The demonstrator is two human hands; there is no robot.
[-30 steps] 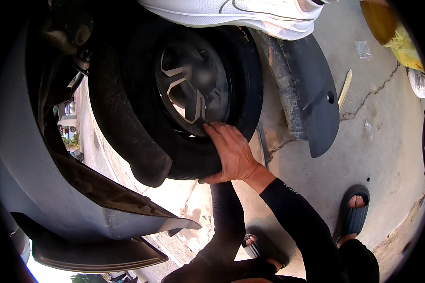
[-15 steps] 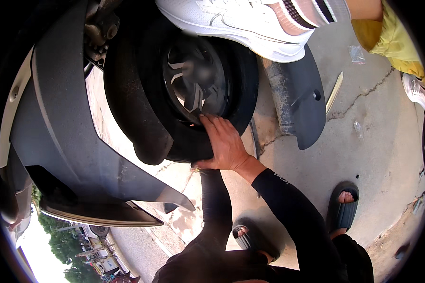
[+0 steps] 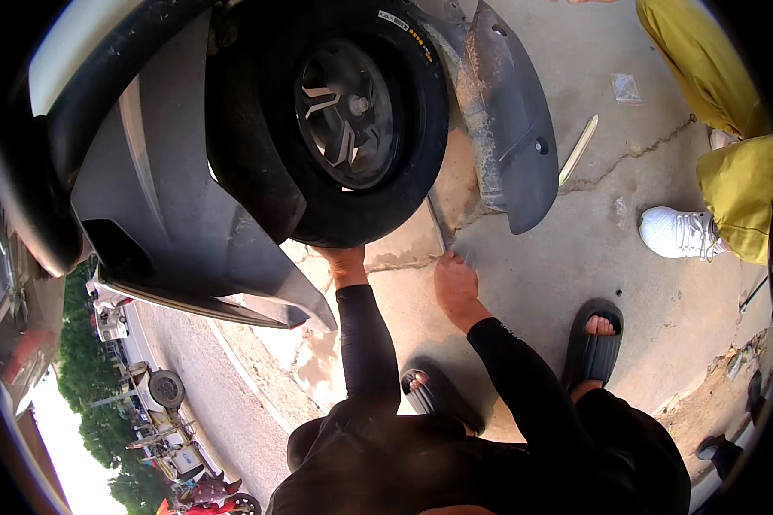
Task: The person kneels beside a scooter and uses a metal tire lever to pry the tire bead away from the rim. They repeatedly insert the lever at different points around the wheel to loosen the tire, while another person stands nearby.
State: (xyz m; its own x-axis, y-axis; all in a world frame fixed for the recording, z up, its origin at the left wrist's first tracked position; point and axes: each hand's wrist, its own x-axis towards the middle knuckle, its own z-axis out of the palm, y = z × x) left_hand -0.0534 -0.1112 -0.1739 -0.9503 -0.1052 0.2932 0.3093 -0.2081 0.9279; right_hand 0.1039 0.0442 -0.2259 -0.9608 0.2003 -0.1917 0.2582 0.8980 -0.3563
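Note:
A black scooter wheel with a thick tyre (image 3: 428,129) stands beneath the dark bodywork, its spoked rim (image 3: 343,150) facing me. My left hand (image 3: 344,257) reaches under the tyre's near edge; its fingers are hidden behind the rubber. Apart from the tyre, to its lower right, my right hand (image 3: 457,281) hangs over the pavement with its fingers curled in. Whatever it may hold cannot be made out. Beside the wheel on the right lies a grey curved mudguard piece (image 3: 520,129) with a scuffed, dirty edge.
Grey scooter body panels (image 3: 163,189) fill the left side. A long pale strip (image 3: 579,150) and a small clear plastic bag (image 3: 625,88) lie on cracked concrete. A person in yellow trousers (image 3: 739,206) and white shoes (image 3: 674,232) stands at right. My sandalled feet (image 3: 594,352) are below.
My right hand has left the tyre and rim, dropping down and right, and its fingers have curled. The other person's white shoe no longer overhangs the wheel. The view has shifted.

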